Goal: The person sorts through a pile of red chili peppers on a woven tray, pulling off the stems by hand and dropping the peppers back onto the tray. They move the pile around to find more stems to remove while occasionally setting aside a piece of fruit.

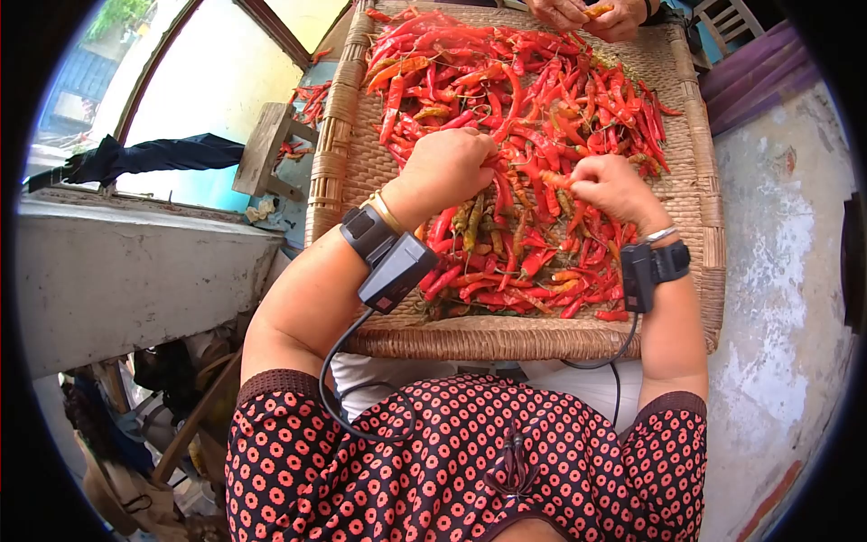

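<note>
– what's each hand holding?
– the right hand (616, 188) looks pinched tight on one end of an orange pepper (554, 180). the left hand (449, 167) is curled at the heap; from here i can't tell whether anything's in its fingers.
– and the red peppers (533, 98)?
– heaped across the woven tray (332, 190), around and under both hands.
– how would you handle them well?
– lightly, i'd say. fingertips only, one at a time, lifting rather than dragging; they lie tangled, and a tug could bring neighbours along.
– is there room to move?
– some. weave shows between the heap and the right rim (711, 217), so that's the easier side. peppers lie close to the near rim (492, 341), so i'd go gently there.
– anything else to mind?
– the black cable (336, 379) looping from the left wrist box (398, 271) could snag that near rim. and at the far edge a co-worker (619, 22) has a yellowish pepper (598, 11), so i wouldn't push anything that way.
</note>
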Demonstrator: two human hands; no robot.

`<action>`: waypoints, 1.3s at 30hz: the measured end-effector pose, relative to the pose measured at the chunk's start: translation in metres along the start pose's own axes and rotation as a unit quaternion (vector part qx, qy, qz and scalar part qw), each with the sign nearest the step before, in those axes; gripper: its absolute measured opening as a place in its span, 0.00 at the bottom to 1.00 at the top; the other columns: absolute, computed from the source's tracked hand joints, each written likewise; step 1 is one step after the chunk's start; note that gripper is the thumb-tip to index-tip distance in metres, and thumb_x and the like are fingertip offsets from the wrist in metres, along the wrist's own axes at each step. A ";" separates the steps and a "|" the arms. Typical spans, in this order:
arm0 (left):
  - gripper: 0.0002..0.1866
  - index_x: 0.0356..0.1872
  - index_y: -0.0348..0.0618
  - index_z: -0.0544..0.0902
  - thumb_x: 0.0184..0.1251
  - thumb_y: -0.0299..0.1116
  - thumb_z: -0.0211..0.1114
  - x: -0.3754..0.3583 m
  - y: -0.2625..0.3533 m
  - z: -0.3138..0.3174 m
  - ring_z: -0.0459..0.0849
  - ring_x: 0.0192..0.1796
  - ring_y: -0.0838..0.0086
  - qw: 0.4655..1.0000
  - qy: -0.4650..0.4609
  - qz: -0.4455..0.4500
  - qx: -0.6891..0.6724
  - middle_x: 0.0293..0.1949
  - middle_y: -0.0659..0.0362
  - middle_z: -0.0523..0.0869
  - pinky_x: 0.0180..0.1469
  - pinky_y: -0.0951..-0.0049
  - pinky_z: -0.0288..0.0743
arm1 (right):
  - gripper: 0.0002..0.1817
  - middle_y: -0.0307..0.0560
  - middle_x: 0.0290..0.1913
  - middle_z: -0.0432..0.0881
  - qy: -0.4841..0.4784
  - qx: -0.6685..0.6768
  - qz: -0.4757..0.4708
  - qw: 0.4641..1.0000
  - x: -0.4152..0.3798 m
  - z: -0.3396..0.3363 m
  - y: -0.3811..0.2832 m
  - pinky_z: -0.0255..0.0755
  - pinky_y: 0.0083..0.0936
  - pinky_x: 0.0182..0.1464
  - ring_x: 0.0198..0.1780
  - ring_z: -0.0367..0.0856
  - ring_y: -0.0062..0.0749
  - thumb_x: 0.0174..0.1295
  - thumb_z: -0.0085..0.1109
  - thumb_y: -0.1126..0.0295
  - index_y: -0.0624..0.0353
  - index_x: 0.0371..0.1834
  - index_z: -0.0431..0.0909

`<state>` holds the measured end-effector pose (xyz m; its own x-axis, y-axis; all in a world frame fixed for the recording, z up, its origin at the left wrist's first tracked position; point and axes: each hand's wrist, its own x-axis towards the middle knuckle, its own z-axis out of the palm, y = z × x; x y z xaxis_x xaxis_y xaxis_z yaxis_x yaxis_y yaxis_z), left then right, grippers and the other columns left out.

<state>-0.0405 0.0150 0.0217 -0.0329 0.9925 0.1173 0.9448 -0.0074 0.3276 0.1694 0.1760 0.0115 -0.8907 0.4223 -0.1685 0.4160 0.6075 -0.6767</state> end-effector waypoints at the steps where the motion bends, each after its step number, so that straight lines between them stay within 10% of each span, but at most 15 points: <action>1: 0.11 0.34 0.42 0.80 0.49 0.34 0.63 0.001 0.001 -0.001 0.81 0.33 0.59 1.000 0.002 -0.013 -0.027 0.28 0.53 0.81 0.34 0.62 0.75 | 0.07 0.40 0.22 0.79 0.024 0.036 0.009 0.999 -0.003 -0.009 0.002 0.69 0.24 0.27 0.22 0.76 0.24 0.49 0.58 0.68 0.60 0.26 0.79; 5: 0.13 0.38 0.38 0.81 0.51 0.32 0.65 0.002 0.003 0.004 0.84 0.32 0.70 0.971 -0.023 -0.066 -0.227 0.30 0.53 0.84 0.35 0.72 0.76 | 0.08 0.35 0.27 0.77 0.093 0.253 0.124 0.955 -0.006 -0.029 -0.003 0.66 0.11 0.25 0.27 0.74 0.14 0.58 0.55 0.72 0.61 0.39 0.78; 8: 0.13 0.40 0.35 0.81 0.56 0.31 0.65 0.003 0.006 0.008 0.82 0.32 0.81 0.948 -0.065 -0.093 -0.298 0.31 0.57 0.85 0.35 0.80 0.75 | 0.21 0.37 0.33 0.78 0.329 0.388 0.116 0.853 0.003 -0.021 0.009 0.67 0.09 0.24 0.29 0.75 0.14 0.59 0.56 0.71 0.60 0.57 0.69; 12: 0.09 0.39 0.35 0.81 0.62 0.30 0.60 0.003 0.012 0.010 0.77 0.31 0.87 0.898 -0.097 -0.112 -0.413 0.28 0.67 0.82 0.34 0.84 0.73 | 0.21 0.35 0.33 0.78 0.133 0.303 0.095 0.939 -0.001 -0.012 -0.011 0.66 0.09 0.24 0.29 0.76 0.13 0.57 0.57 0.71 0.60 0.55 0.71; 17: 0.08 0.39 0.37 0.81 0.63 0.30 0.60 0.003 0.011 0.009 0.75 0.31 0.88 0.851 -0.165 -0.112 -0.485 0.29 0.68 0.81 0.33 0.85 0.71 | 0.19 0.33 0.33 0.77 -0.047 0.386 -0.002 0.921 -0.002 0.018 -0.052 0.70 0.12 0.39 0.35 0.74 0.13 0.55 0.59 0.76 0.62 0.51 0.73; 27: 0.08 0.39 0.38 0.81 0.63 0.30 0.60 0.007 0.012 0.010 0.74 0.28 0.88 0.839 -0.142 -0.184 -0.491 0.26 0.68 0.80 0.29 0.87 0.70 | 0.05 0.32 0.20 0.75 0.015 0.356 0.121 0.927 -0.001 0.018 -0.045 0.62 0.11 0.18 0.20 0.71 0.12 0.57 0.60 0.69 0.58 0.30 0.76; 39: 0.06 0.35 0.39 0.80 0.62 0.30 0.60 0.007 0.010 0.010 0.73 0.25 0.87 0.834 -0.101 -0.239 -0.487 0.24 0.67 0.79 0.27 0.86 0.68 | 0.14 0.36 0.28 0.78 0.314 0.402 0.064 0.858 -0.004 -0.037 0.011 0.68 0.10 0.22 0.25 0.75 0.14 0.58 0.60 0.68 0.63 0.44 0.74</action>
<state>-0.0285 0.0232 0.0162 -0.1821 0.9101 -0.3723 0.1232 0.3968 0.9096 0.1844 0.2059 0.0316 -0.4685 0.8830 -0.0299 0.0167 -0.0250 -0.9995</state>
